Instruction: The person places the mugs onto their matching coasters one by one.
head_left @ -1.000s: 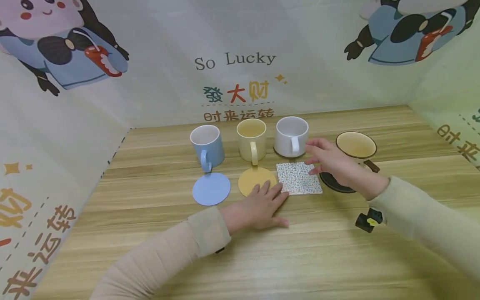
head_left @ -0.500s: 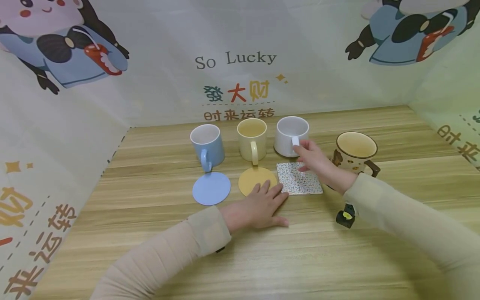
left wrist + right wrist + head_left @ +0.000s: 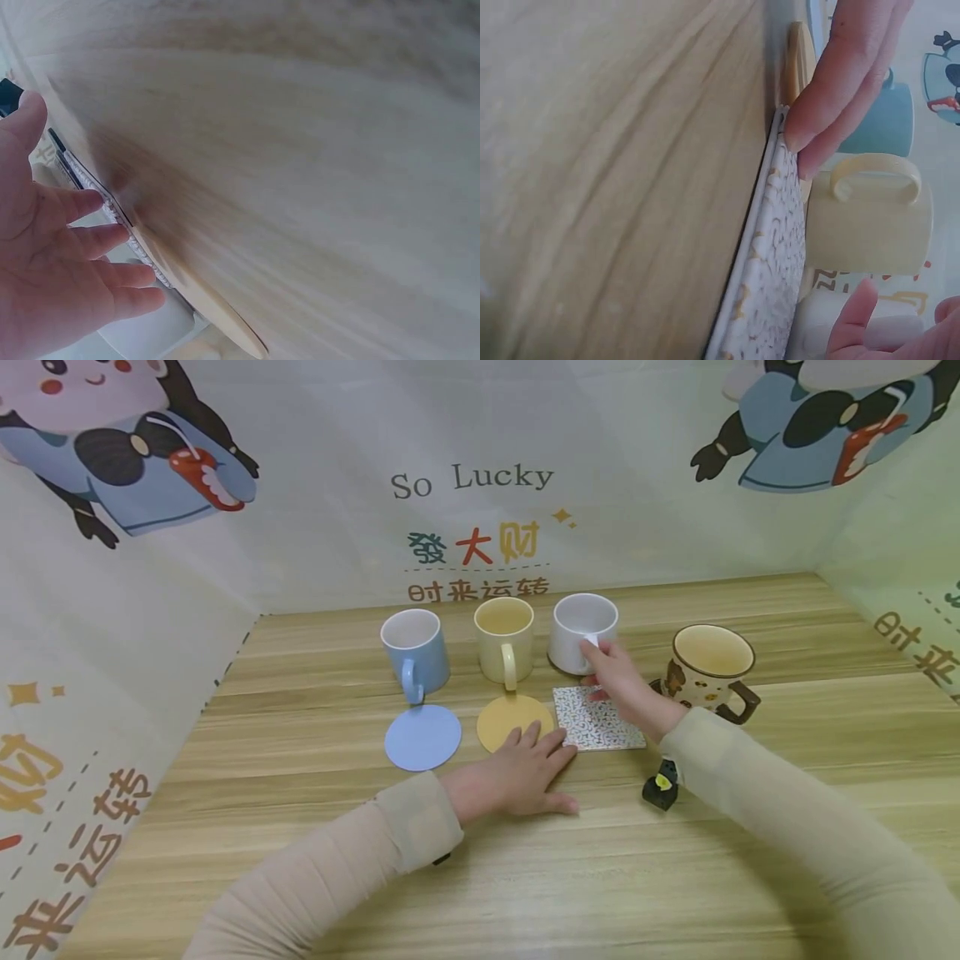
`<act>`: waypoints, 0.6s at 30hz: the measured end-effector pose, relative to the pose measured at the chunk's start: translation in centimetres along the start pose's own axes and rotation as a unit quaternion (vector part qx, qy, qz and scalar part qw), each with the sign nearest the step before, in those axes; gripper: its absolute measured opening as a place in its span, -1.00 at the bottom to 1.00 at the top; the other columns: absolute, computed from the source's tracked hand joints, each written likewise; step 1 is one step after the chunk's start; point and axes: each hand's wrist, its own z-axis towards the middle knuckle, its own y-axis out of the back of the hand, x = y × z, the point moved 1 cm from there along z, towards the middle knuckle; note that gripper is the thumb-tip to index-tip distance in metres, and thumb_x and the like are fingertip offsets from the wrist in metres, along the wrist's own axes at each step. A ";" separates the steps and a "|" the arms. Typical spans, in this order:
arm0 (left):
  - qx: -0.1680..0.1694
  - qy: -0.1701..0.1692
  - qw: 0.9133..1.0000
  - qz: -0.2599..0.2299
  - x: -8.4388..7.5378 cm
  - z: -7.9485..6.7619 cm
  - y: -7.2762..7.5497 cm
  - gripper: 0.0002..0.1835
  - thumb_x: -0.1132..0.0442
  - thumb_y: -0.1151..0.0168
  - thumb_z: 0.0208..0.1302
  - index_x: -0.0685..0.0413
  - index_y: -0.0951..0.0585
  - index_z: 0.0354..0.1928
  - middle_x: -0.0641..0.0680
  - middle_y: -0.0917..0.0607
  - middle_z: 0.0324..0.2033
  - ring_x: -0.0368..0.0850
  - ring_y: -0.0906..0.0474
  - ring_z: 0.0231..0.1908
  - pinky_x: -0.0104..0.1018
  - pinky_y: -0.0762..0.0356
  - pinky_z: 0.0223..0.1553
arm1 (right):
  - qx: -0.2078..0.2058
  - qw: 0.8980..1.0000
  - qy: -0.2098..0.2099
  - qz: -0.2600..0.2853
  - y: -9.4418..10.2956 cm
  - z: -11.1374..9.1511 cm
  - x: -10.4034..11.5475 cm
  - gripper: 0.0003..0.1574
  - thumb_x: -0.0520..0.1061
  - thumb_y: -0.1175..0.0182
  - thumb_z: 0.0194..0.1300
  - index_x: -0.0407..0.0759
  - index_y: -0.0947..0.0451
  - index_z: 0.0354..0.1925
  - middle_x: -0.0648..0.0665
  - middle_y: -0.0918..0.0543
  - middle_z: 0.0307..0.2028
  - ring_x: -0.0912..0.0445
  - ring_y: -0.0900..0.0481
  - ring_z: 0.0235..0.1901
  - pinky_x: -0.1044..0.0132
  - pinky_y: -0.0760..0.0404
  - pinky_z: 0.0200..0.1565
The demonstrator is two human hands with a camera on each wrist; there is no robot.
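My left hand lies flat with straight, spread fingers. Its fingertips overlap the round yellow coaster and the near-left corner of the square speckled coaster. The left wrist view has its fingers at the coaster's edge. My right hand is over the speckled coaster's far side, pinching the handle of the white mug. In the right wrist view, the mug's handle sits between thumb and fingers. The mug stands upright just behind the speckled coaster.
A yellow mug and a blue mug stand left of the white one. In front of the blue mug lies a round blue coaster. A brown-rimmed patterned mug stands right, beside my right forearm. Printed cloth walls the wooden table.
My right hand has moved left from beside the patterned mug to the white mug's handle and taken hold of it. The left hand has stayed put.
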 end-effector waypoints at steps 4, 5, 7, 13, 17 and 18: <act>0.006 -0.001 1.000 -0.005 0.0 0.1 0.0 -0.18 -0.34 0.13 0.22 -0.05 -0.07 0.40 0.09 -0.01 0.40 0.21 0.12 0.37 0.06 0.06 0.33 | 0.004 1.000 -0.006 0.023 -0.1 0.3 -0.3 -0.37 0.08 0.27 0.44 -0.39 -0.06 0.21 -0.26 -0.29 -0.02 0.17 -0.38 -0.42 0.48 -0.46 -0.49; 0.007 -0.001 1.000 -0.005 0.0 0.1 0.0 -0.17 -0.34 0.13 0.21 -0.05 -0.07 0.40 0.09 -0.01 0.41 0.21 0.11 0.37 0.06 0.06 0.33 | 0.005 1.000 -0.007 0.029 -0.1 0.3 -0.3 -0.38 0.08 0.27 0.45 -0.38 -0.08 0.21 -0.25 -0.29 -0.04 0.19 -0.38 -0.45 0.49 -0.45 -0.51; 0.008 0.000 1.000 -0.005 0.0 0.1 0.0 -0.17 -0.35 0.13 0.21 -0.05 -0.07 0.40 0.09 -0.01 0.41 0.21 0.11 0.37 0.06 0.06 0.32 | 0.009 0.999 -0.008 0.039 -0.1 0.3 -0.4 -0.42 0.08 0.27 0.45 -0.37 -0.14 0.16 -0.26 -0.30 -0.05 0.23 -0.40 -0.50 0.51 -0.45 -0.54; 0.006 0.003 1.000 -0.010 0.0 0.1 0.1 -0.16 -0.36 0.13 0.20 -0.05 -0.08 0.40 0.10 -0.02 0.40 0.20 0.07 0.36 0.08 0.01 0.31 | 0.032 0.998 -0.007 0.054 -0.2 0.5 -0.4 -0.61 0.00 0.31 0.46 -0.29 -0.27 -0.25 -0.23 -0.34 -0.09 0.25 -0.47 -0.54 0.51 -0.49 -0.51; 0.007 0.003 1.000 -0.016 0.0 0.0 0.1 -0.15 -0.36 0.13 0.20 -0.05 -0.07 0.40 0.09 0.00 0.41 0.20 0.06 0.36 0.09 0.00 0.30 | 0.037 0.994 -0.040 0.091 -0.3 0.9 -0.2 -0.66 -0.06 0.32 0.41 -0.24 -0.26 -0.36 -0.15 -0.37 -0.23 0.23 -0.44 -0.57 0.49 -0.47 -0.53; 0.007 0.003 1.000 -0.017 0.0 0.1 0.1 -0.15 -0.36 0.13 0.20 -0.05 -0.06 0.40 0.09 0.00 0.41 0.21 0.06 0.36 0.09 0.00 0.30 | 0.035 0.993 -0.050 0.102 -0.3 1.0 -0.1 -0.68 -0.07 0.32 0.39 -0.23 -0.25 -0.38 -0.13 -0.38 -0.28 0.23 -0.43 -0.59 0.49 -0.45 -0.54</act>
